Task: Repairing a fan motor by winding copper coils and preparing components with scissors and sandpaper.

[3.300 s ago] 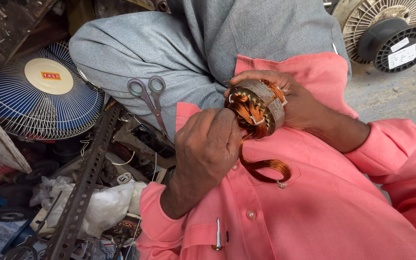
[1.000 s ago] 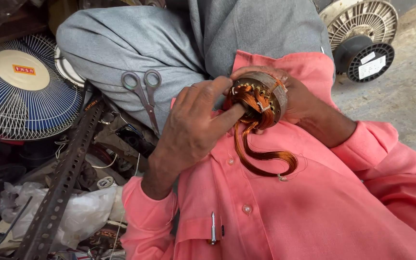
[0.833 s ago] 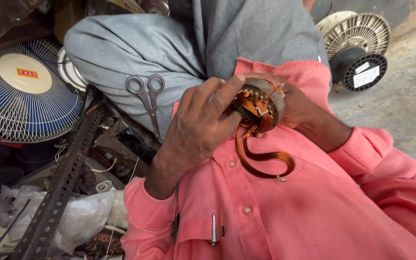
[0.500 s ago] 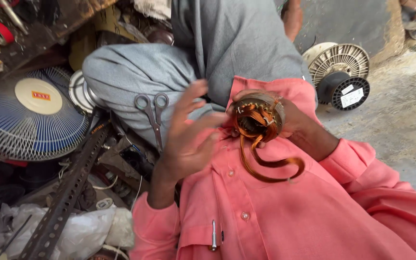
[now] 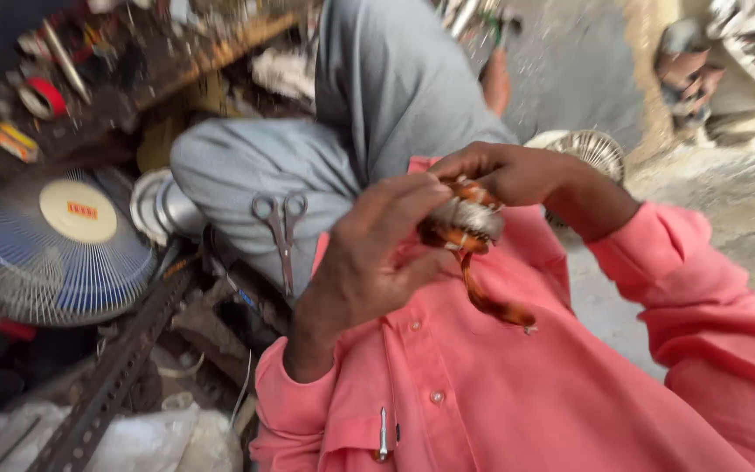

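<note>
Both hands, left hand (image 5: 377, 262) and right hand (image 5: 504, 170), clamped on a motor stator (image 5: 469, 218), blurred. Scissors (image 5: 281, 232) lying on a grey knee (image 5: 255, 170); fan guard (image 5: 50, 249) left.

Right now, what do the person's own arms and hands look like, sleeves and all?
Both hands are bare: no gloves, and no rings or watch that the blurred picture shows. The left hand comes out of a long salmon-pink sleeve that ends at the wrist. The right hand has the same pink sleeve, creased and loose, its cuff set further back along the forearm.
</note>
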